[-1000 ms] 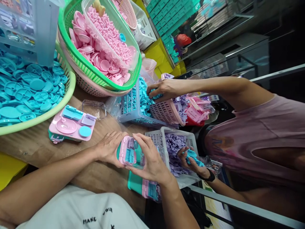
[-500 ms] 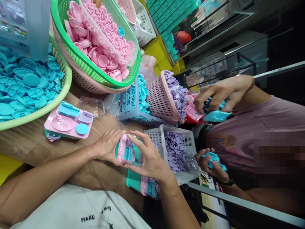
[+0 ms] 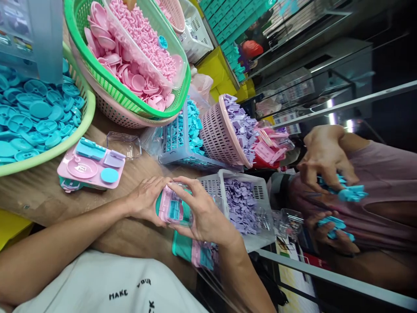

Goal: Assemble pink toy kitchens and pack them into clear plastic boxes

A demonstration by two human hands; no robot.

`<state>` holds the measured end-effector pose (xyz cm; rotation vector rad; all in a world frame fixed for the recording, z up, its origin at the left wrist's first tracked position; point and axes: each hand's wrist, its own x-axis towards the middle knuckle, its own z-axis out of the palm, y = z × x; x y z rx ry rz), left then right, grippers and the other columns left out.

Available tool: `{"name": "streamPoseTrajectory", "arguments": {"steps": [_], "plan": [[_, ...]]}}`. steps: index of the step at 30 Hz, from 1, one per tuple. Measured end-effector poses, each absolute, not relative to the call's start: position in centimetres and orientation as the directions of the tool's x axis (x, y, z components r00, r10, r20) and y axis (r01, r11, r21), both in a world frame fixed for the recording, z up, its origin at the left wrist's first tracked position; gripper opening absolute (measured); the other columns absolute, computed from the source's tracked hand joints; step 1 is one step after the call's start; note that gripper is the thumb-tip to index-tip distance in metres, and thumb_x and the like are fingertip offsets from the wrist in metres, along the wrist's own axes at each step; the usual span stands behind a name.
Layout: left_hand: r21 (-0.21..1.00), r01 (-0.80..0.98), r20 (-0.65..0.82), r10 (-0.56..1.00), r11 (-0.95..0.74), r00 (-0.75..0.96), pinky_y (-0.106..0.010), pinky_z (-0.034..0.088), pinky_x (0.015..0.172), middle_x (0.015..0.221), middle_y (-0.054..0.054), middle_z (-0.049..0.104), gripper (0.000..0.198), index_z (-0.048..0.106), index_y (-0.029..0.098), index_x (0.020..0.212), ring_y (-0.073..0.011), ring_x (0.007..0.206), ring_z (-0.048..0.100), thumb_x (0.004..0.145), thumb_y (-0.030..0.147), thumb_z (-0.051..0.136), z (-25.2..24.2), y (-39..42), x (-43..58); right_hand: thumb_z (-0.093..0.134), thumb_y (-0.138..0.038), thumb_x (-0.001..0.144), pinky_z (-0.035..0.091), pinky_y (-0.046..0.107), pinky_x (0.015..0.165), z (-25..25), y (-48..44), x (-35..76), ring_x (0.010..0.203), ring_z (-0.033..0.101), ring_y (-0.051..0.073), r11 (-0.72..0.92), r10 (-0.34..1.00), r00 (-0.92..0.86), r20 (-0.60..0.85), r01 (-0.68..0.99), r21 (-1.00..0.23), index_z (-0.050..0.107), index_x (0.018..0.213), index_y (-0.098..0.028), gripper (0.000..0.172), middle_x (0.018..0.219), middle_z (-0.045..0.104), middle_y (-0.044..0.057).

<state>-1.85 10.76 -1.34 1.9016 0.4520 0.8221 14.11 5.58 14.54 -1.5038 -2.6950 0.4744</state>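
Note:
Between my two hands is a small pink and teal toy case (image 3: 175,210) with turquoise parts inside and a clear plastic cover over it. My left hand (image 3: 147,201) grips its left end, thumb below and fingers above. My right hand (image 3: 204,209) spans the clear cover from the right, fingers along the upper edge and thumb along the lower one. Left of my hands lies a similar pink toy tray (image 3: 91,166) with a pink oval dish, turquoise pieces and a purple piece. Just behind it is a loose clear plastic cover (image 3: 124,146). Another teal and pink case (image 3: 195,252) lies partly under my right forearm.
A basket of turquoise discs (image 3: 91,114) stands at left, a green basket of pink parts (image 3: 186,93) behind. A pink basket (image 3: 216,130) and a white basket (image 3: 208,184) hold purple pieces. At right, a co-worker's hands (image 3: 325,154) hold turquoise parts.
My hands stay around the toy case, with only a slight shift. The co-worker's hands have moved to the right, away from the baskets, with turquoise parts in them.

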Motion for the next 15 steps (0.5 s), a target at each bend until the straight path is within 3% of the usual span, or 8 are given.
{"name": "streamPoseTrajectory", "arguments": {"steps": [10,15], "plan": [[0.895,-0.029,0.338,0.637,-0.444,0.693,-0.056,0.042,0.109,0.138,-0.017,0.054,0.113,0.042,0.018,0.140,-0.0395,0.129,0.053,0.047,0.057,0.092,-1.5,10.8,-1.7,0.078,-0.031,0.073,0.050,0.056,0.100,16.0,7.1,12.6,0.121,0.047,0.036,0.515,0.789,-0.537,-0.300,0.843,-0.154,0.039,0.150,-0.021,0.088,0.139,0.047,0.017],[0.900,-0.038,0.329,0.622,-0.433,0.710,-0.057,0.041,0.110,0.142,-0.019,0.052,0.118,0.038,0.016,0.144,-0.0404,0.130,0.051,0.047,0.057,0.092,-1.3,11.0,-1.8,0.079,-0.031,0.073,0.047,0.056,0.105,15.6,6.9,13.3,0.127,0.044,0.034,0.499,0.796,-0.548,-0.256,0.834,-0.235,0.034,0.154,-0.024,0.092,0.142,0.043,0.016]]}}
